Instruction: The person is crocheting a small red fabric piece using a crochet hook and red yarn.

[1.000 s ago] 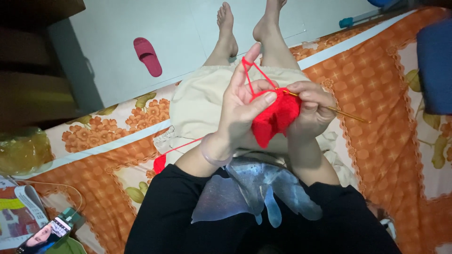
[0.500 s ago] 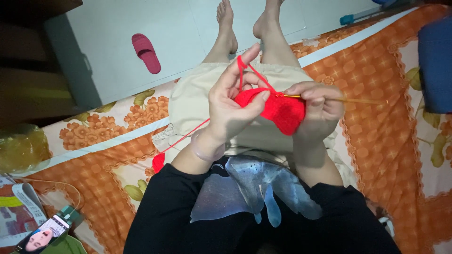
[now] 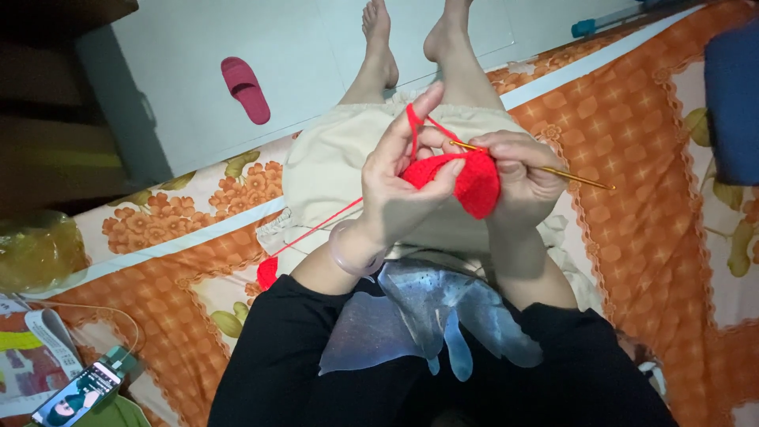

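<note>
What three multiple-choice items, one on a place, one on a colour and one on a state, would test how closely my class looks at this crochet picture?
1. Where does the slipper lie?
A. on the pale floor
B. on the orange bedsheet
C. in the person's lap

2. What colour is the crochet piece?
A. blue
B. red
C. green

3. How is the crochet hook held?
A. lying loose on the sheet
B. gripped in the right hand
C. tucked under the phone

Answers: 1 A, it lies alone on the floor past the bedsheet. 2 B, the same red as its yarn strand. 3 B, the right hand closes on it while the left hand steadies the piece.
</note>
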